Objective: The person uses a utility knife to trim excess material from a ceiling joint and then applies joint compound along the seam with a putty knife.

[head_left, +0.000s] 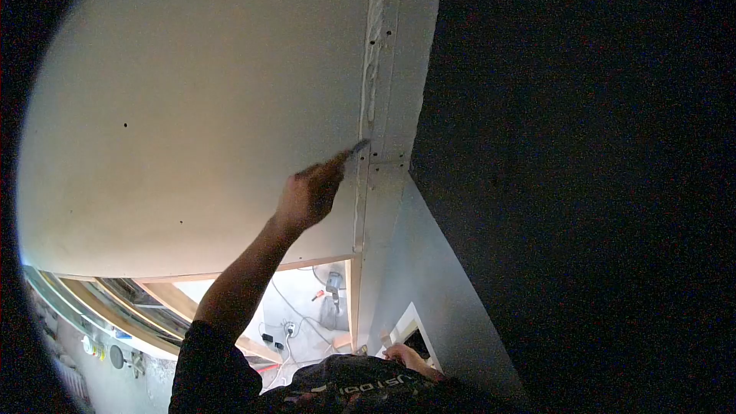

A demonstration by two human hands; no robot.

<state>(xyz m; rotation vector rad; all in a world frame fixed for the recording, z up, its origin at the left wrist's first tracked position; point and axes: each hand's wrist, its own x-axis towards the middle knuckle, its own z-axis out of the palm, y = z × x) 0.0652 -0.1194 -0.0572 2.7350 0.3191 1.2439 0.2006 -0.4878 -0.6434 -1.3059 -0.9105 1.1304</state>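
My left hand (310, 195) is closed around the handle of a small dark-bladed tool (359, 147), which looks like a putty knife. Its blade is at the filled seam (373, 84) along the edge of a large pale board (207, 107). Rough whitish filler shows in the upper part of the seam, with dark screw heads beside it. Low in the view, my right hand (406, 354) is near my chest, partly hidden by my dark shirt; its fingers look curled at a small pale thing I cannot make out.
Wooden framing (353, 299) borders an opening below the board. Through it show cables (290, 330), a grey device (333, 284) and a small red item (317, 295). A white-framed opening (414, 330) is at the lower right. Deep shadow covers the right side.
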